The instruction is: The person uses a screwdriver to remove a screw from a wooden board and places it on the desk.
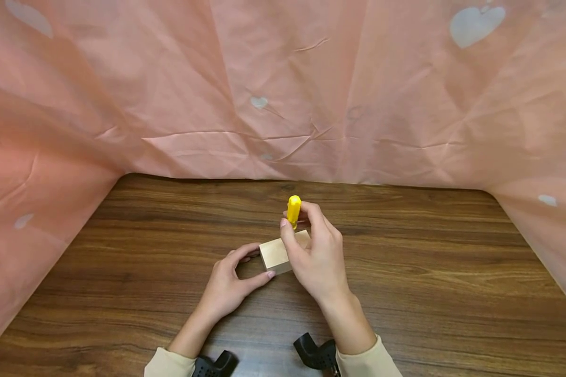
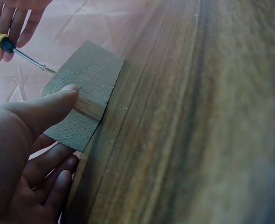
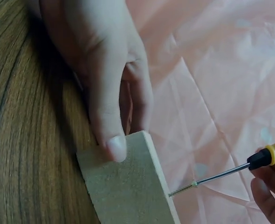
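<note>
A person's left hand (image 1: 227,289) gripped a wooden block (image 1: 274,254) resting on a brown table (image 1: 429,283) as the right hand (image 1: 322,262) held a yellow-handled screwdriver (image 1: 293,210) above it, apparently meeting a screw (image 3: 189,188) upright on the block's top.

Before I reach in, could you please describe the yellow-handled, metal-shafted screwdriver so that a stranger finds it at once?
On the brown wood-grain table, find the pale rectangular wooden block. Just above it, the right hand holds the yellow-handled screwdriver, the only bright yellow thing in view.
</note>
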`<state>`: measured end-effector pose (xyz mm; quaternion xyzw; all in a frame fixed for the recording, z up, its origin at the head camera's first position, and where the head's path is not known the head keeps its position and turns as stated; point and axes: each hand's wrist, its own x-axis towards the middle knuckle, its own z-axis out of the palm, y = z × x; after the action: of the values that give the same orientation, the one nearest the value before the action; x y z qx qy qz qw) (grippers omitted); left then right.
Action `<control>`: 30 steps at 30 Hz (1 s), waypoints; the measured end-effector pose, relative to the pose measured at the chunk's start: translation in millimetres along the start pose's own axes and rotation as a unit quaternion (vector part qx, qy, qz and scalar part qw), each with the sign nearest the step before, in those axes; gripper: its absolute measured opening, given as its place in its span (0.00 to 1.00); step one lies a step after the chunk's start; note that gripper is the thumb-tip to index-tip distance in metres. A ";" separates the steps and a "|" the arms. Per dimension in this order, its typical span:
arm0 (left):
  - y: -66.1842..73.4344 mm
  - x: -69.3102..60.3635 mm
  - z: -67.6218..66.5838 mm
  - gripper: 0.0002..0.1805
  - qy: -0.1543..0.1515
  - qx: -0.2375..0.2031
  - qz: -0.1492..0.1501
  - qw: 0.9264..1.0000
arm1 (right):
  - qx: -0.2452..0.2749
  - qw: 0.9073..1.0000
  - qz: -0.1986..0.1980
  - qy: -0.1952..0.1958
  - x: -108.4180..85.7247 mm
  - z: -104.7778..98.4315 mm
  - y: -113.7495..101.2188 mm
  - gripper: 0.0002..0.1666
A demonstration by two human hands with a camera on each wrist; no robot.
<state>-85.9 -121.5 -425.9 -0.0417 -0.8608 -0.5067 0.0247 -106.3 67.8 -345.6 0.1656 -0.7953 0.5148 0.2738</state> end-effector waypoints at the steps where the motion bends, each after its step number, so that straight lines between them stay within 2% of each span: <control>1: -0.3 0.0 -0.1 0.32 0.000 -0.001 -0.001 1.000 | -0.003 1.000 0.001 0.002 -0.1 0.6 0.4 0.13; 13: -1.7 0.6 -0.9 0.32 0.004 0.009 -0.001 1.000 | -0.019 0.999 -0.036 0.031 -1.3 4.7 7.8 0.09; 24: -2.5 -0.5 -0.9 0.32 0.002 0.009 -0.004 1.000 | -0.031 0.999 -0.032 0.016 -2.8 5.2 7.7 0.07; 30: -0.6 -0.1 1.6 0.31 0.004 0.008 0.003 1.000 | -0.036 0.999 -0.016 0.011 -4.5 3.6 6.1 0.09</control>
<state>-85.9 -120.4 -427.1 -0.0416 -0.8648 -0.4994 0.0301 -107.0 67.0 -353.9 0.1626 -0.8073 0.4834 0.2968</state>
